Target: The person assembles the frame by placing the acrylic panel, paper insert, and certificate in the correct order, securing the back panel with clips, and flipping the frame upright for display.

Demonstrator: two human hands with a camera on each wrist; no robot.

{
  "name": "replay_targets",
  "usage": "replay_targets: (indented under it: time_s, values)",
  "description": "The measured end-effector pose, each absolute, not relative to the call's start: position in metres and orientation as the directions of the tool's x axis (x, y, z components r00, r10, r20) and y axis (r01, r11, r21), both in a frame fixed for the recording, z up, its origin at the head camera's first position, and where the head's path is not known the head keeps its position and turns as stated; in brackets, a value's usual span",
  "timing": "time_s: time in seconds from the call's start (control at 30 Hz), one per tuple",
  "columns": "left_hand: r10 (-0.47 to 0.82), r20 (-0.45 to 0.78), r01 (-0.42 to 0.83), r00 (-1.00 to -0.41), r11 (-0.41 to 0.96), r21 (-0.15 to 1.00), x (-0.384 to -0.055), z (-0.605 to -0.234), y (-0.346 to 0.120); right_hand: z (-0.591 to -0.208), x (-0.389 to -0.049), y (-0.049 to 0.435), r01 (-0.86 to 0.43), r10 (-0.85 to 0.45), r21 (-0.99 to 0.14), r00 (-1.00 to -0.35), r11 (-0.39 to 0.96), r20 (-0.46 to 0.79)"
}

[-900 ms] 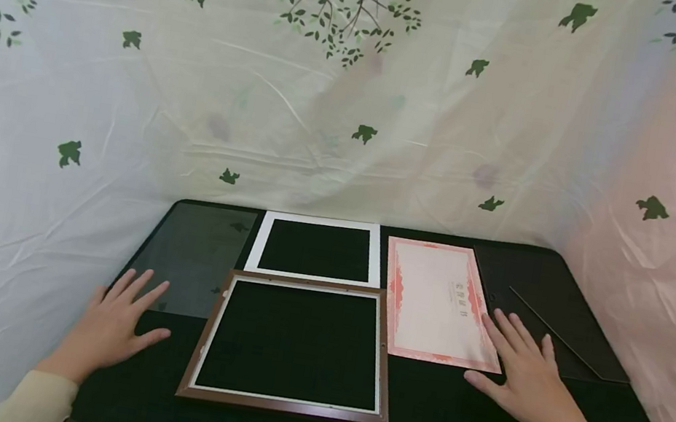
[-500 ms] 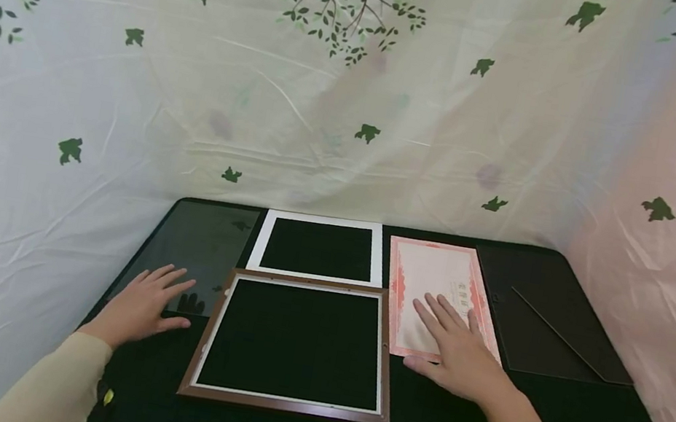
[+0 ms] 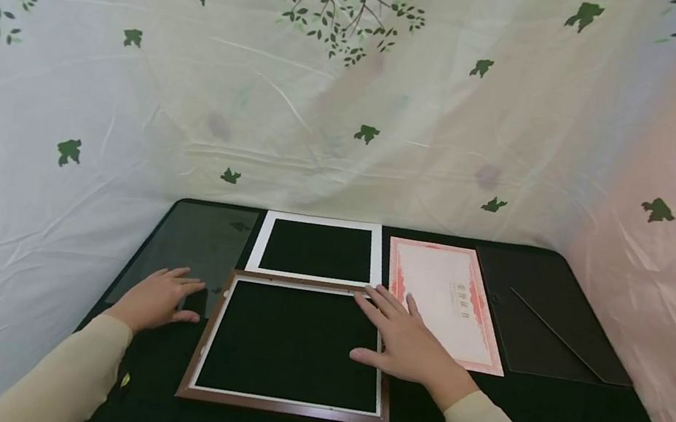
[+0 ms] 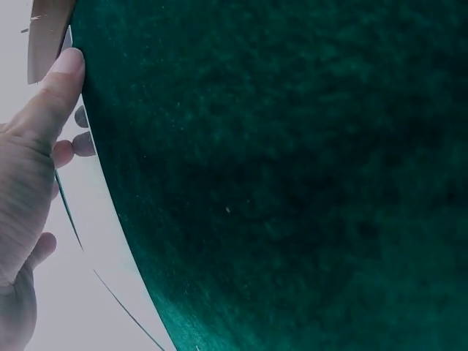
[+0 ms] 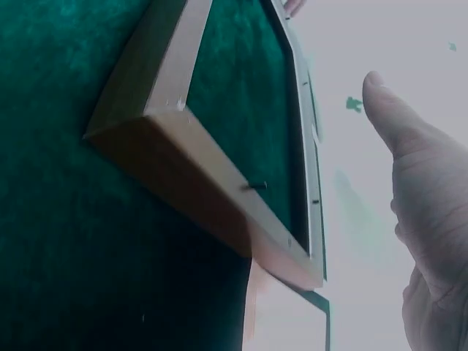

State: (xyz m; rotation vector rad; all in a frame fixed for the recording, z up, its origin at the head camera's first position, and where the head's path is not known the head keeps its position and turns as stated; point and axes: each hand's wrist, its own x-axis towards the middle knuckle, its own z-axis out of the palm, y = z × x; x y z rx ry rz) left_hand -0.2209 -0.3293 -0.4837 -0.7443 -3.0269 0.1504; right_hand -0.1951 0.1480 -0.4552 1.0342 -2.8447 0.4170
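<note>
A brown picture frame point(image 3: 280, 405) with a white inner edge lies in the middle of the dark cloth. My left hand point(image 3: 160, 299) is over the near edge of a clear glass or plastic sheet point(image 3: 197, 240), left of the frame, fingers extended; fingertip reflections show in the sheet in the left wrist view. Over the frame's right side reaches my right hand point(image 3: 406, 343), its fingers extended and holding nothing. In the right wrist view that hand point(image 5: 431, 197) is apart from the frame's corner point(image 5: 183, 146), where small metal tabs stick out along the wood.
Behind the frame lies a white mat border point(image 3: 260, 243). A pink-edged certificate point(image 3: 431, 292) is to its right. Farther right lies a dark backing board point(image 3: 562, 305) with a thin slanting strip. A pale leaf-print curtain point(image 3: 299, 124) encloses the back and sides.
My right hand has moved left, from beside the certificate, across it, to over the frame's right side. My left hand has shifted right, closer to the frame. The flat pieces stay in place.
</note>
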Motion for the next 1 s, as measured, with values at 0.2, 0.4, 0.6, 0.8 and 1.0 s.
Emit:
replay_targets:
  time_s: [0.2, 0.4, 0.6, 0.8, 1.0]
  values:
    - [0.513, 0.017, 0.506, -0.858, 0.850, -0.144, -0.222, -0.489, -0.331, -0.456, -0.197, 0.140, -0.654, -0.636, -0.219, -0.756, 0.724, 0.152]
    - [0.613, 0.080, 0.583, -0.786, 0.778, -0.235, -0.221, -0.493, -0.332, -0.455, -0.198, 0.135, -0.653, -0.642, -0.223, -0.756, 0.724, 0.129]
    - [0.643, 0.141, 0.601, -0.753, 0.759, -0.249, -0.218, -0.495, -0.330, -0.454, -0.200, 0.128, -0.674, -0.663, -0.227, -0.737, 0.704, 0.131]
    - [0.609, 0.160, 0.574, -0.777, 0.789, -0.218, -0.216, -0.495, -0.332, -0.451, -0.201, 0.122, -0.707, -0.694, -0.220, -0.705, 0.672, 0.148]
    - [0.599, 0.271, 0.567, -0.754, 0.801, -0.192, -0.213, -0.492, -0.334, -0.449, -0.201, 0.111, -0.680, -0.687, -0.305, -0.719, 0.667, 0.102]
